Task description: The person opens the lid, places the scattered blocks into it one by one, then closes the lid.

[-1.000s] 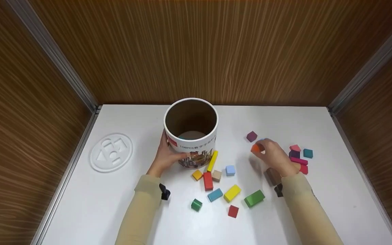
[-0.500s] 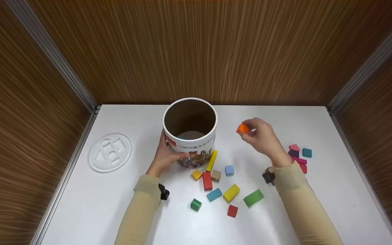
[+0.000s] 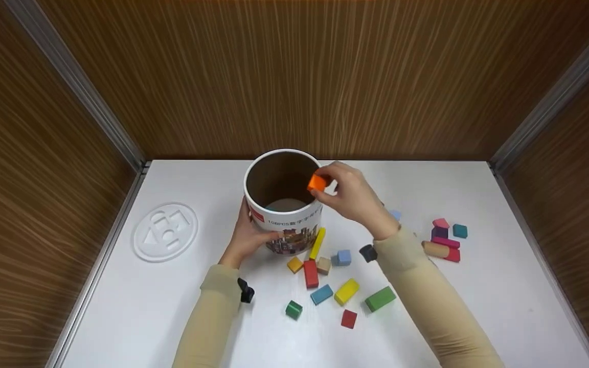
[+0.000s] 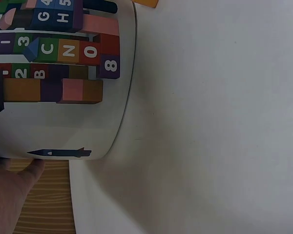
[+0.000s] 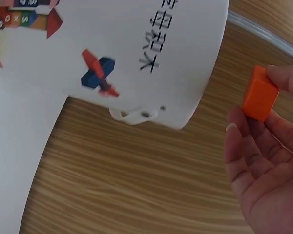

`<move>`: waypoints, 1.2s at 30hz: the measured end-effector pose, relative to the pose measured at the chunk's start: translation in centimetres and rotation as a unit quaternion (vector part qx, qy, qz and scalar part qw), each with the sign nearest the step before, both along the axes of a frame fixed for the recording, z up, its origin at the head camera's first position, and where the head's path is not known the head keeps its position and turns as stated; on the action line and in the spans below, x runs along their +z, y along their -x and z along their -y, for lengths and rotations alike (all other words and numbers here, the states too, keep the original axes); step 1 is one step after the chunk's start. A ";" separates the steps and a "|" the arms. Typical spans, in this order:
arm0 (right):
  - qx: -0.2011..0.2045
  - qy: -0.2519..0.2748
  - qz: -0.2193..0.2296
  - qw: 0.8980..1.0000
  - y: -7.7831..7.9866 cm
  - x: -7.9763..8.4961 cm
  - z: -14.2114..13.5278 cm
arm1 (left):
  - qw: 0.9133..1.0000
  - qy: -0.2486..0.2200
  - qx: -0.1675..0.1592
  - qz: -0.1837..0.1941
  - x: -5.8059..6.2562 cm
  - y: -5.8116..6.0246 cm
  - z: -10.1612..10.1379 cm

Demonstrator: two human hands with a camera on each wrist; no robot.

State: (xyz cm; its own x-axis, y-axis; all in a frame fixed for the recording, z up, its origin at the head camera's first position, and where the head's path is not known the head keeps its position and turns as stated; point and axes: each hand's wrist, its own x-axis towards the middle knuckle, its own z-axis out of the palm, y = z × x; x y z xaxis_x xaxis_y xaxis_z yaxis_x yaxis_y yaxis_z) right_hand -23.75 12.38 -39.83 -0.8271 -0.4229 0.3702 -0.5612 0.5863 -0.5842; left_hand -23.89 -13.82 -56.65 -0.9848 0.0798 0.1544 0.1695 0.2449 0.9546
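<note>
- The right hand point(image 3: 352, 195) has its grip closed on an orange rectangular block point(image 3: 317, 183), pinched between thumb and fingertips.
- The orange block is off the bench, near the tub's rim; the head view sets it across the rim's right edge, the right wrist view shows it apart from the wall.
- The left hand point(image 3: 246, 237) grasps a white, printed, open-topped cylindrical tub point(image 3: 278, 220) by its left side, thumb across the front.
- The tub stands upright on the white bench point(image 3: 100, 322).
- Just in front of the tub are a thin yellow stick point(image 3: 317, 244), a red rectangular block point(image 3: 311, 274) and a yellow-orange cube point(image 3: 295, 265).
- A light blue cube point(image 3: 344, 257) sits near them.
- A white round disc with moulded shapes point(image 3: 160, 241) lies well left of the tub.
- A teal cube point(image 3: 460, 231) sits far right.
</note>
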 end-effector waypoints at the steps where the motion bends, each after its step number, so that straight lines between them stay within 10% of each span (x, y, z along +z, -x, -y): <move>1: 0.001 -0.006 0.002 1.000 0.0 0.0 0.4 | 1.000 -0.001 0.000 0.000 0.0 0.0 0.0; 13: 0.011 -0.017 0.014 1.000 0.4 -1.0 1.5 | 1.000 0.009 0.001 0.000 0.0 0.2 0.1; 36: -0.083 -0.147 0.106 0.980 -1.9 -5.0 -8.8 | 1.000 0.007 0.010 0.010 0.1 0.0 0.2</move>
State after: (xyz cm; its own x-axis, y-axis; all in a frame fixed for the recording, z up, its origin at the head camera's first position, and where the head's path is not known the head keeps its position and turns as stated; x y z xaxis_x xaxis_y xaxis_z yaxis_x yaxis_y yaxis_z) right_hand -21.87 21.18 -44.79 -0.9385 -0.3393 0.0645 -0.3285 0.8193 -0.4698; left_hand -23.89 -14.05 -56.51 -0.9890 0.0628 0.1342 0.1460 0.2612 0.9542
